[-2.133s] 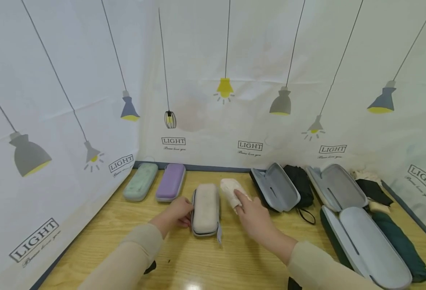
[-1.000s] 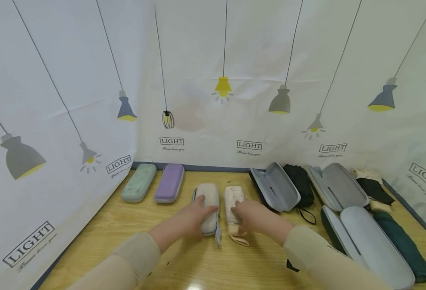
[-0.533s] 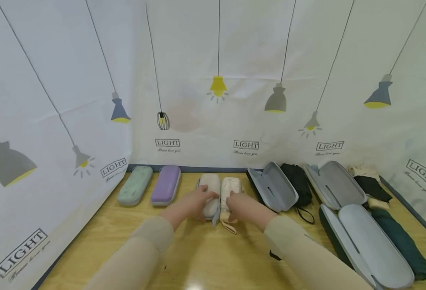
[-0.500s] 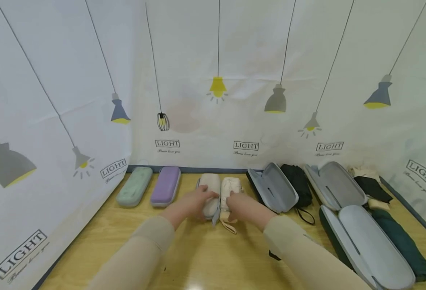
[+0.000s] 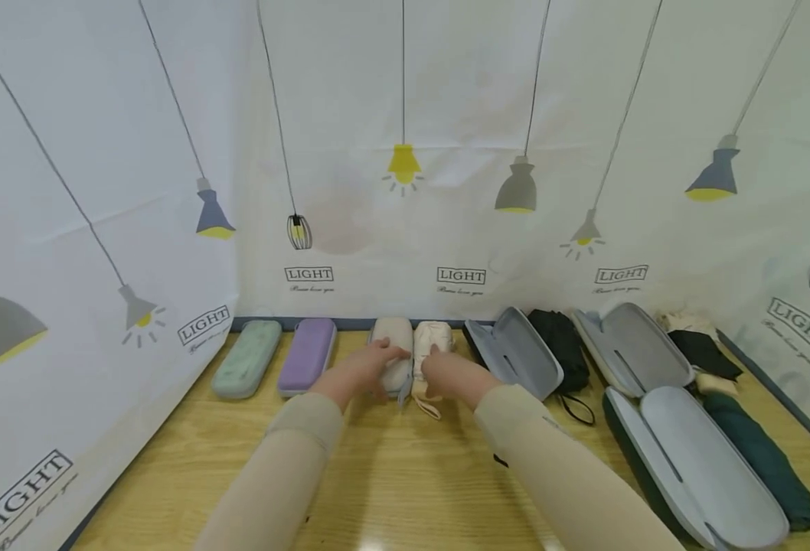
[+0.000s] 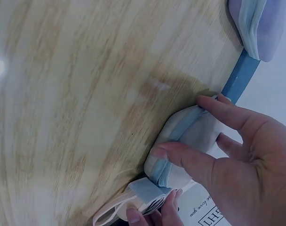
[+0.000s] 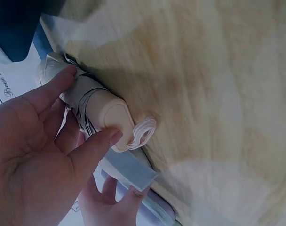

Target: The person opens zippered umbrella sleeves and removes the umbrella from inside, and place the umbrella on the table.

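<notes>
A closed beige zip case (image 5: 394,334) lies close to the back edge of the table, its grey pull tab towards me. My left hand (image 5: 364,370) grips it from above, thumb and fingers on its sides; the left wrist view shows the thumb on the case's (image 6: 202,134) near end. Right beside it lies a folded cream umbrella (image 5: 432,334) with a wrist loop at the near end. My right hand (image 5: 452,375) holds the umbrella across its body. In the right wrist view, the thumb touches the umbrella's handle end (image 7: 117,115).
Closed green (image 5: 248,360) and purple (image 5: 307,357) cases lie to the left. Open cases with grey linings (image 5: 525,356) stand to the right, a black folded umbrella (image 5: 562,352) and a dark green one (image 5: 756,459) beside them. A lamp-printed sheet (image 5: 460,229) rises behind.
The umbrella, earlier tilted in my right hand, came down beside the case. My left hand moved from the case's side to over it. Both things then slid away from me towards the back edge.
</notes>
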`<state>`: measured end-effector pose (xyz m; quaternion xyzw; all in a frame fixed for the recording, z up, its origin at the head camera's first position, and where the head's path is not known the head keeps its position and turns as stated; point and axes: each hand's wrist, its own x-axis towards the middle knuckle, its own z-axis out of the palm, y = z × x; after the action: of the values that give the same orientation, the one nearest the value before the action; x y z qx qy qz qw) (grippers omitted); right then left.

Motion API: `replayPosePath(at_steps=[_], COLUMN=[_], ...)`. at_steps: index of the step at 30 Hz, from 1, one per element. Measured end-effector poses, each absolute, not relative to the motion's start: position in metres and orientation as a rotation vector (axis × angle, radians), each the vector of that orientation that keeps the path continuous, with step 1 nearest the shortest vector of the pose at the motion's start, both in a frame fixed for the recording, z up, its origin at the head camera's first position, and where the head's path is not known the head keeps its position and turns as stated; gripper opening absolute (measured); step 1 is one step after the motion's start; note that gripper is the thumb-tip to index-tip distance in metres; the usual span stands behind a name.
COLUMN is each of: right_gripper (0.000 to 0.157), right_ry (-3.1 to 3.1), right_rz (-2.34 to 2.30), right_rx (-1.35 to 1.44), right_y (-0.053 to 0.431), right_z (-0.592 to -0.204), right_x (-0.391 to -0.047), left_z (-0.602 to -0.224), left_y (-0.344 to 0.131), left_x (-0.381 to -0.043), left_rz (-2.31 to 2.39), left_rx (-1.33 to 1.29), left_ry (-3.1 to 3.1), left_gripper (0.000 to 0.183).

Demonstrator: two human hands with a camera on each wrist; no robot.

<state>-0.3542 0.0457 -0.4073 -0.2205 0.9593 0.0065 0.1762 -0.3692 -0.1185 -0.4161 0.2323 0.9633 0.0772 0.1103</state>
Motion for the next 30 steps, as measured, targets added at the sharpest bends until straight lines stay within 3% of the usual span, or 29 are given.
replayPosePath(at_steps=[9,17,19,22,25,30], right_gripper=[0.019,0.056,0.062,0.064,0.059,0.048], right_ry=[2.696,2.758,2.768,2.768,2.778,2.832], right_rz=[-0.018,0.087,0.061,-0.035,-0.092,-0.052], right_rx=[-0.556,-0.636,-0.625,-0.584,-0.597,-0.753], right_y=[0.047,0.053,0.056,0.060,0.062,0.066], right_z=[-0.412,-0.422,-0.424,-0.425,-0.419,-0.406], right_x=[-0.368,-0.363,-0.360,-0.356,-0.351,-0.341], left_z=[-0.415,-0.415,-0.415,-0.415,-0.410,-0.400], left_y=[-0.120,-0.128,-0.134,-0.147,-0.162,-0.194], left_x=[-0.369,-0.367,-0.365,-0.364,-0.365,-0.368], left_rz=[0.221,0.293,0.275,0.176,0.102,-0.085], left_rx=[0.703,0.682,0.668,0.699,0.726,0.671], left_ry=[2.823,2.775,2.785,2.859,2.939,3.008], left_gripper=[0.089,0.097,0.091,0.068,0.049,0.039])
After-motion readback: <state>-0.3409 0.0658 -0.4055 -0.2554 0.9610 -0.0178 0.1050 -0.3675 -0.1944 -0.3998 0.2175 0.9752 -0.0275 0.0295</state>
